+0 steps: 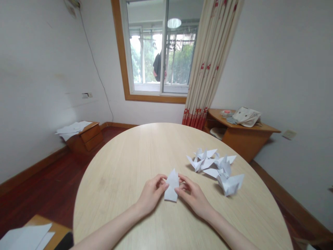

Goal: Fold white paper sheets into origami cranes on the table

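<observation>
Two bare hands pinch one small paper [171,191] over the near half of a table [117,180], the left hand [150,195] clamped on its left edge, the right hand [194,197] on its right, thumbs across the upper face. Its long axis runs toward the table's far rim, pointed end away, blunt end nearest. Neither hand is clearly nearer; whether paper and table touch cannot be told. Folded papers [225,167] cluster on the table's right side.

The folded sheet [171,187] is matt paper, the tabletop [122,173] smooth and wood-grained, the curtain [209,59] cloth.
</observation>
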Motion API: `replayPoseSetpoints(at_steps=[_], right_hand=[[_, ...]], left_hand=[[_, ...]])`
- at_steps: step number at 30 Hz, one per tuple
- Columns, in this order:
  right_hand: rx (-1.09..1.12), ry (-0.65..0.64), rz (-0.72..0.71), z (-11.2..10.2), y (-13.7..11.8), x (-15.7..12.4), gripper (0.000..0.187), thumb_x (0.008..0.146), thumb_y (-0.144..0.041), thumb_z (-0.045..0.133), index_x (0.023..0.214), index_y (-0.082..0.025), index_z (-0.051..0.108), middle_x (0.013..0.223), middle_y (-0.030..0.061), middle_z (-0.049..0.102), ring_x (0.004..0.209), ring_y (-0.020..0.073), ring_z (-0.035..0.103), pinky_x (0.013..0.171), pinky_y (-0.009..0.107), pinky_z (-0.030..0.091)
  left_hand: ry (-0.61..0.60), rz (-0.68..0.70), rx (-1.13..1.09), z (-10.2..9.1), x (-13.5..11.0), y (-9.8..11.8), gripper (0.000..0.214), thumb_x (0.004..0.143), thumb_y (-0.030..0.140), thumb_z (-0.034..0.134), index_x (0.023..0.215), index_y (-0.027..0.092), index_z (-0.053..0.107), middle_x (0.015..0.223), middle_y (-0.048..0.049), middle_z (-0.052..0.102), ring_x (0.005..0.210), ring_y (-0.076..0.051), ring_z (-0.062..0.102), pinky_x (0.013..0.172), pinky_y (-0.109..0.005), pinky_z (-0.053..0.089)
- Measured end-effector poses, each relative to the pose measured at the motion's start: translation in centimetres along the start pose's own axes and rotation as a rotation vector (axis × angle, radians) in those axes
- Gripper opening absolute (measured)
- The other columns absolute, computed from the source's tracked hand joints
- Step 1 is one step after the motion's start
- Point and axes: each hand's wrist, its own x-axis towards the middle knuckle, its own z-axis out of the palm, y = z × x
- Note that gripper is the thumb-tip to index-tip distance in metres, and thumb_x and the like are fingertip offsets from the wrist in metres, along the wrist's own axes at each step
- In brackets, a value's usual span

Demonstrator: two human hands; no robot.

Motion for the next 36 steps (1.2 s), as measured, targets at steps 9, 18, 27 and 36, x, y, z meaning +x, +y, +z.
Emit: replayPoseSetpoints(at_steps=[9,18,27,36], right_hand=[[-0.012,-0.051,-0.054,-0.1,-1.2,-0.3,0.032,0.087,-0.043,0.059,0.108,-0.018,0.06,0.093,0.0055,0.067,0.08,0.019,0.06,0.074,0.032,0.048],[-0.088,-0.063,-0.087,0.1,-1.1,-0.7,0.034,0.089,-0.043,0.056,0.112,-0.018,0.056,0.092,0.0051,0.064,0.076,0.0173,0.058,0.071,0.03,0.048],[-0.119,-0.092,-0.115,0.2,-1.7,-0.8,0.032,0.09,-0.042,0.056,0.113,-0.019,0.054,0.092,0.0051,0.064,0.074,0.0163,0.058,0.069,0.029,0.048],[-0.081,-0.108,-0.086,0.2,-1.4,-0.8,0.037,0.088,-0.046,0.058,0.114,-0.02,0.051,0.091,0.0046,0.064,0.073,0.0169,0.059,0.07,0.031,0.048]], left_hand=[[0.033,0.109,0.147,-0.1,-0.1,0.5,0.022,0.087,0.031,0.055,0.101,0.018,0.066,0.091,-0.0061,0.065,0.077,-0.018,0.057,0.07,-0.028,0.043],[0.148,0.144,0.042,0.5,-0.2,-0.2,0.032,0.081,0.02,0.061,0.111,0.018,0.05,0.098,-0.0044,0.054,0.071,-0.014,0.055,0.067,-0.028,0.046],[0.008,0.201,0.132,0.2,-0.5,1.0,0.01,0.091,0.025,0.052,0.093,0.019,0.06,0.094,-0.0053,0.06,0.088,-0.019,0.057,0.077,-0.03,0.046],[-0.059,0.17,0.076,0.2,-0.8,1.3,0.019,0.091,0.036,0.054,0.096,0.018,0.061,0.095,-0.0061,0.061,0.088,-0.019,0.059,0.078,-0.03,0.047]])
